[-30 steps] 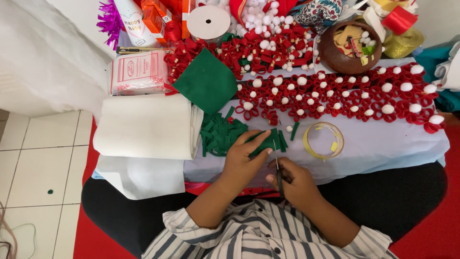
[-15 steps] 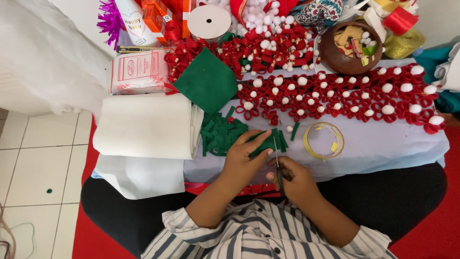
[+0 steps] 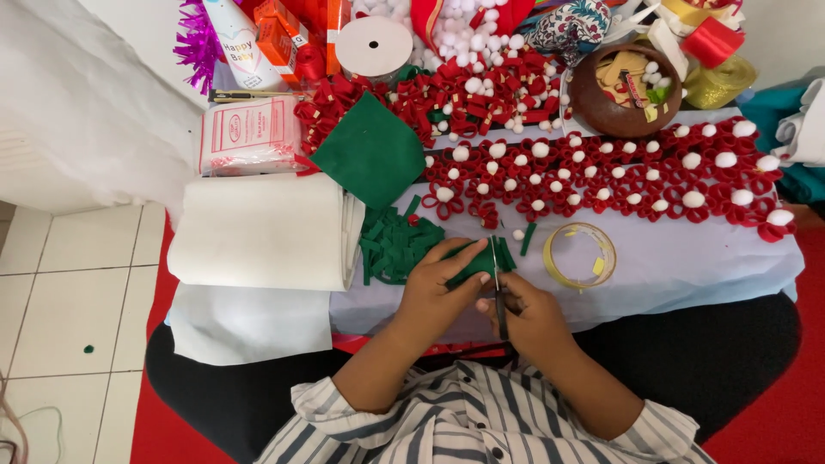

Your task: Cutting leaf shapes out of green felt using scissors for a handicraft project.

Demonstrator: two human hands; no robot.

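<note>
My left hand [image 3: 440, 286] pinches a small piece of green felt [image 3: 483, 261] at the front edge of the cloth-covered table [image 3: 670, 275]. My right hand [image 3: 530, 316] grips a pair of scissors [image 3: 498, 288] whose blades point away from me and run along the felt's right side. A heap of cut green felt strips [image 3: 394, 244] lies just left of my left hand. A larger square of green felt [image 3: 371, 155] rests further back.
Rows of red felt flowers with white pompom centres [image 3: 619, 176] cover the table's middle and right. A yellow tape ring [image 3: 580, 255] lies right of the scissors. A white fabric roll [image 3: 262, 232] sits at left, a brown bowl [image 3: 620, 90] and white spool [image 3: 373, 47] at the back.
Both hands stay in the same spot on the green felt piece; only slight shifts of the fingers and scissors show.
</note>
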